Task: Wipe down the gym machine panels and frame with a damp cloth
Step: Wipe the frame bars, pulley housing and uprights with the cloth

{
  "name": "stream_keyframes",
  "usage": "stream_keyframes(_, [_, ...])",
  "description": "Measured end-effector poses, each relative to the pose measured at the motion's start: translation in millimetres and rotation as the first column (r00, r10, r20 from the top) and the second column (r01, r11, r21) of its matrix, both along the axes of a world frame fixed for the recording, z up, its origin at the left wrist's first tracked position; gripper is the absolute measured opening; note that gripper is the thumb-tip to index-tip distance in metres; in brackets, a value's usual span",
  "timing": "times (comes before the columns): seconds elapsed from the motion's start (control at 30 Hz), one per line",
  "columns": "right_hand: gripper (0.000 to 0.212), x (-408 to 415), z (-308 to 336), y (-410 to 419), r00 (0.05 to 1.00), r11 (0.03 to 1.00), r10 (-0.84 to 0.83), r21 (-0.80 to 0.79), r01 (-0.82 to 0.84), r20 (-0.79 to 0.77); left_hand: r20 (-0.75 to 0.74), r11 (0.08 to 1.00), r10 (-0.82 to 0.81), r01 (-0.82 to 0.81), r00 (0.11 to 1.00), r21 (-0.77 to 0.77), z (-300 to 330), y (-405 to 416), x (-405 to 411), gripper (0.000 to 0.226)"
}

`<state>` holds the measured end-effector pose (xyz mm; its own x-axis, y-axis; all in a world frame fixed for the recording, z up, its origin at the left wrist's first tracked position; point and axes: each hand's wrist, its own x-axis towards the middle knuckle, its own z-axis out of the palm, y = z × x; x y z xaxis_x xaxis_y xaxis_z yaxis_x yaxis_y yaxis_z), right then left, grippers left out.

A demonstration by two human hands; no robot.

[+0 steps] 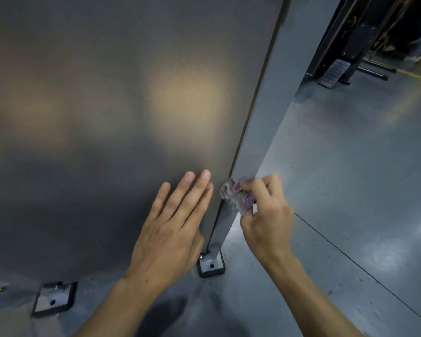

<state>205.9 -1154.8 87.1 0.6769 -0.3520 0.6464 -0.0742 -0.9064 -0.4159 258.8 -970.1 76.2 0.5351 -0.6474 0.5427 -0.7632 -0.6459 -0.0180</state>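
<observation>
Low on panel (107, 117) | left hand (173, 222) flat | right hand (267, 212) pinches cloth (236, 193)

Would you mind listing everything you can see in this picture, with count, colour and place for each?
Panel: one, dark grey, fills the left and centre.
Frame post: one, lighter grey, along the panel's right edge, running down to the floor.
Foot plates: two, grey with dark rims, on the floor, one under the post, one at lower left.
Cloth: one, purple and grey, bunched against the post low down.
Floor: grey, speckled, right side.
Other gym equipment: dark, top right, too dim to count.
Left hand: flat on the panel, fingers straight.
Right hand: grips the cloth.
</observation>
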Motion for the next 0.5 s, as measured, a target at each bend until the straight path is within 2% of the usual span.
stream_keyframes(0.1, [0.034, -3.3, -3.6, -1.2, 0.998, 0.999, 0.037, -0.02, -0.038, -0.055, -0.005, 1.0, -0.002, 0.002, 1.0, 0.006, -3.7, -0.2, 0.2, 0.089])
stream_keyframes(0.27, [0.04, 1.9, 32.7, -2.0, 0.995, 0.999, 0.03, 0.017, -0.032, 0.099, -0.011, 1.0, -0.015, 0.015, 1.0, 0.0, -5.8, -2.3, 0.8, 0.086])
stream_keyframes(0.43, [0.044, -0.6, 2.4, 3.7, 0.998, 0.998, 0.053, 0.021, -0.053, -0.023, 0.016, 1.0, -0.02, 0.021, 1.0, -0.012, -7.8, -2.0, 0.6, 0.077])
stream_keyframes(0.5, [0.044, -0.9, 7.9, 4.1, 0.998, 0.997, 0.069, 0.028, -0.069, -0.006, 0.021, 0.999, -0.03, 0.03, 0.999, -0.012, -10.5, -1.5, 1.5, 0.078])
